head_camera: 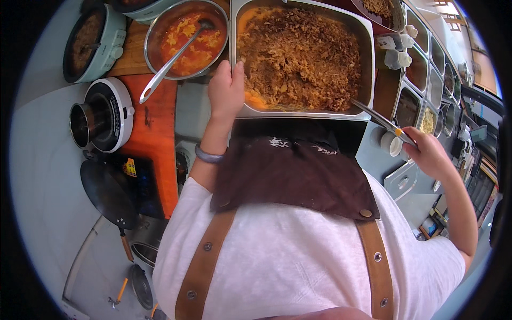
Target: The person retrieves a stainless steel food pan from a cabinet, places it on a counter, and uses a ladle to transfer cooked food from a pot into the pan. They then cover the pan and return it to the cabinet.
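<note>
A deep rectangular stainless steel pan [304, 115] lies before me, filled with brown crumbly cooked food [300, 60] with orange oil at its left edge. My left hand [227, 86] grips the left rim of the pan, near its front corner. In my right hand [428, 154] is the handle of a metal utensil [378, 117] with a yellow band; its far end reaches into the food at the pan's front right, and its tip is hidden there. A round steel bowl [147, 48] of red soup with egg-like pieces stands left of the pan, a metal ladle [170, 66] resting in it.
At left are a pale green electric pot [108, 48], a white induction cooker [127, 114] with a small steel pot [81, 126], and a black frying pan [106, 196]. Squeeze bottles [396, 59] and steel food containers [420, 94] stand at right, with white cups [391, 145] nearer.
</note>
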{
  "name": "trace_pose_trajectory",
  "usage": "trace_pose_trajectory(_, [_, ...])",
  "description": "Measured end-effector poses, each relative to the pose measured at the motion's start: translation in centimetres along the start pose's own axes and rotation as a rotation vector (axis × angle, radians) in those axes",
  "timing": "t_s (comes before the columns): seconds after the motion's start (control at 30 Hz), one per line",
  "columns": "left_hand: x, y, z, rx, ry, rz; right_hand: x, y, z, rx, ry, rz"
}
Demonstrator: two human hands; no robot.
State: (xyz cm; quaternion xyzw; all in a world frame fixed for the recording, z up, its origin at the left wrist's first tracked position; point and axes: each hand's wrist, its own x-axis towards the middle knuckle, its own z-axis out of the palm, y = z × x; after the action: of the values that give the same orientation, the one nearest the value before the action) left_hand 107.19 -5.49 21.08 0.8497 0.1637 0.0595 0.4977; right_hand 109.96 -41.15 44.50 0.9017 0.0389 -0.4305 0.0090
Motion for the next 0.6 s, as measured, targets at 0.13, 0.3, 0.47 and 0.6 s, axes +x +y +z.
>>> trace_pose_trajectory(0.13, [0.1,-0.1,0.1,-0.025,0.006,-0.007,-0.4,-3.4,-3.2,-0.14,-0.145,0.047])
trace_pose_trajectory(0.3, [0.1,-0.4,0.2,-0.04,-0.003,-0.018,-0.6,-7.9,-6.9,-0.117,-0.258,0.201])
trace_pose_trajectory(0.47, [0.1,-0.6,0.2,-0.077,-0.01,-0.019,0.4,-7.0,-8.3,0.084,-0.379,0.314])
trace_pose_trajectory(0.6, [0.0,-0.6,0.2,-0.088,-0.004,-0.024,0.2,-2.5,-6.5,0.366,-0.399,0.286])
